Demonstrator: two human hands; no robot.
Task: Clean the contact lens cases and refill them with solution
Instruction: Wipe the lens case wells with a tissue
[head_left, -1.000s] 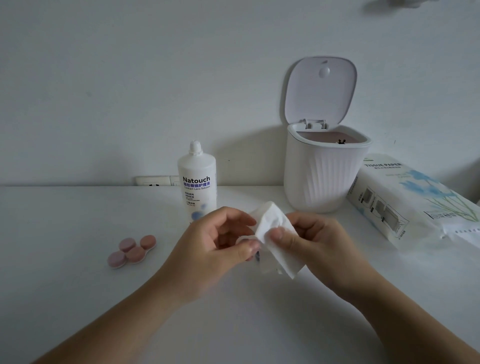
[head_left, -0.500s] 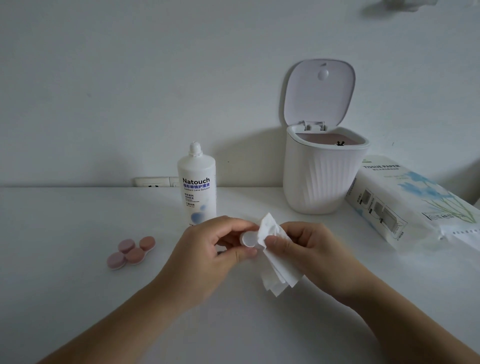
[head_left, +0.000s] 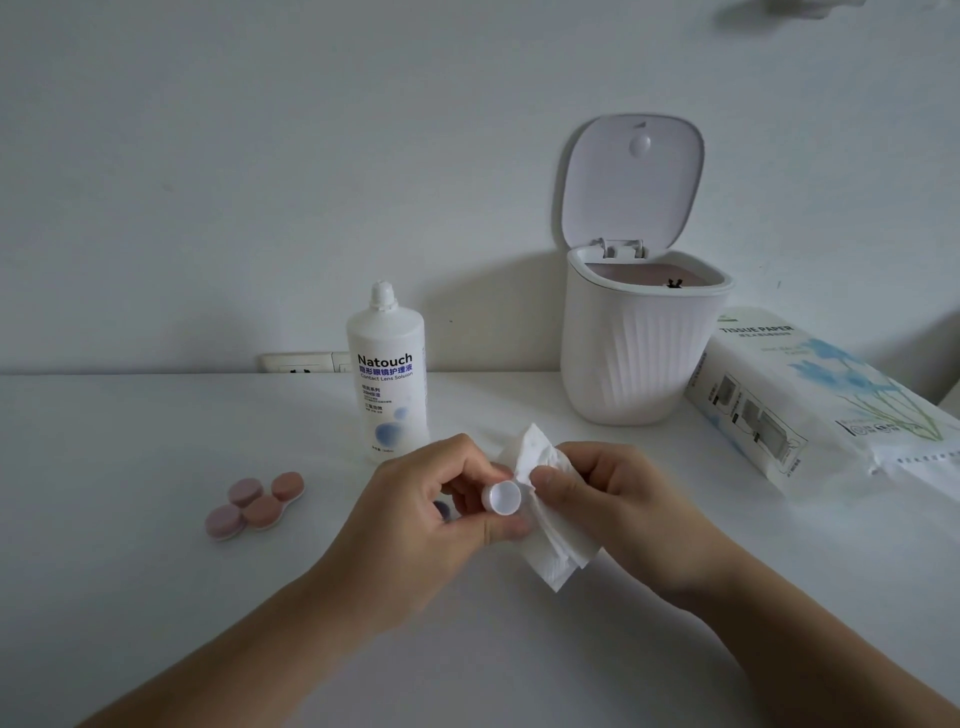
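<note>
Okay, I see the left hand (head_left: 431, 512) curled around a small white lens-case cap (head_left: 502, 497), pinched between thumb and fingers with its open side facing the camera, held just above the white table (head_left: 130, 597). A dark bit shows inside the left palm; I can't tell what it is. The right hand (head_left: 602, 499) grips a crumpled white tissue (head_left: 550, 540), thumb pressing the paper just beside the cap's rim; the rest of the tissue hangs down under the hand. Two pink lens cases (head_left: 254, 503) lie touching each other on the table, well to the left of the hands, caps on. The solution bottle (head_left: 387, 374) stands upright just behind the left hand, cap on. Behind the right hand I see a ribbed white bin (head_left: 639, 348), lid up, and a tissue pack (head_left: 810, 400) lying just right of it.
</note>
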